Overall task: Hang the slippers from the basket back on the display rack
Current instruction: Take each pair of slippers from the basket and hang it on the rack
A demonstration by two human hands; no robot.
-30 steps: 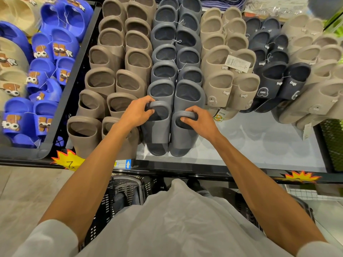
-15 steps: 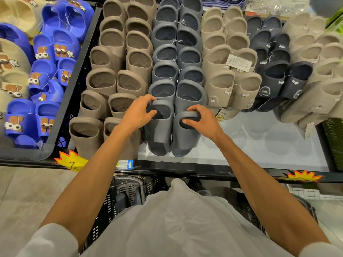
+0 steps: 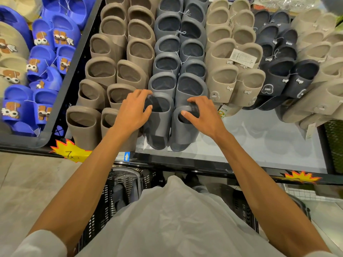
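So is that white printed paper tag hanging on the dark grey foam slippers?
No, the white printed paper tag lies against the beige foam slippers, right of the dark grey foam slippers.

Beige tiled floor (image 3: 27, 182), yellow starburst price tag (image 3: 71, 151), bright even shop lighting

Two dark grey slippers (image 3: 161, 126) sit toe-down, side by side and touching, at the foot of the grey column on the display rack (image 3: 241, 141), their straps gripped by the left hand (image 3: 130, 112) and right hand (image 3: 204, 115). Another dark slipper (image 3: 118, 197) lies in the black basket (image 3: 100, 210) below.
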